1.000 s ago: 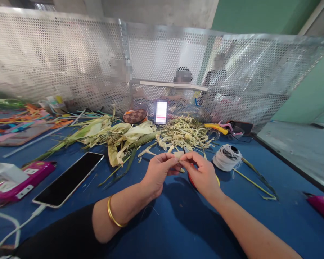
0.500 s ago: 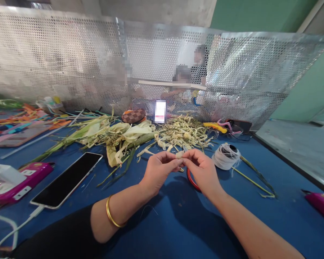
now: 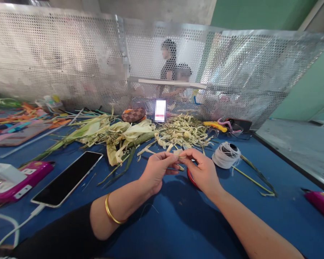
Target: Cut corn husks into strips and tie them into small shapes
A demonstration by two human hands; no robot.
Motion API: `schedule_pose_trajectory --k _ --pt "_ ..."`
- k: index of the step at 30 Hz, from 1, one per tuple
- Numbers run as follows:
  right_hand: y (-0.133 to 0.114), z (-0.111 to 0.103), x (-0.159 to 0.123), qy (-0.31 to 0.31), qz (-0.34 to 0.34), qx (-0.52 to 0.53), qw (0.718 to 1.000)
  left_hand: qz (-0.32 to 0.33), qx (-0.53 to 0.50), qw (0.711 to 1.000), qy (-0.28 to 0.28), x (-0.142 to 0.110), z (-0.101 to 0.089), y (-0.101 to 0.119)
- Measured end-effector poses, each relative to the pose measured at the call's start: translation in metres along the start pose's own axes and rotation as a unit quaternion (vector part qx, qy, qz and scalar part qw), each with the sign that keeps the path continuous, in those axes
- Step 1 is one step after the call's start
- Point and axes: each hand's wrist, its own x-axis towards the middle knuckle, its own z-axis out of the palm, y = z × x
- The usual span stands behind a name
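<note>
L hand (image 3: pixel 154 172): I'm seeing it pinching small flat beige husk-like pc (image 3: pixel 177 153);
R hand (image 3: pixel 203 171): also pinching it

From my head, my single camera looks forward and down across the blue counter (image 3: pixel 162 235). My arms (image 3: pixel 248 225) reach in from the lower edge, with my left hand (image 3: pixel 158 171) and right hand (image 3: pixel 202 172) close, just below mid-view; the perforated screen (image 3: pixel 56 54) stands farther off, spanning the upper part.
</note>
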Motion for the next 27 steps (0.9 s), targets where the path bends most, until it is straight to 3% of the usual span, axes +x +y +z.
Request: schedule_pose_trajectory --k 5,15,23,27 --pt "-0.0014 -0.0006 0.0005 -0.007 0.017 0.001 1.000 0.013 0.003 1.000 -0.003 0.0016 -0.0009 0.0017" --pt "-0.0022 0.0012 0.0012 0.013 0.106 0.110 0.988 0.095 0.076 0.992 -0.017 0.0011 -0.0003 0.0012" --pt "-0.0060 0.0013 0.0004 0.010 0.102 0.138 0.985 0.136 0.110 0.985 -0.008 0.0017 0.0009 -0.0001" --pt "-0.0095 0.0007 -0.0001 0.001 0.064 0.090 0.994 0.105 0.090 0.990 0.003 0.0020 0.0007 -0.0004"
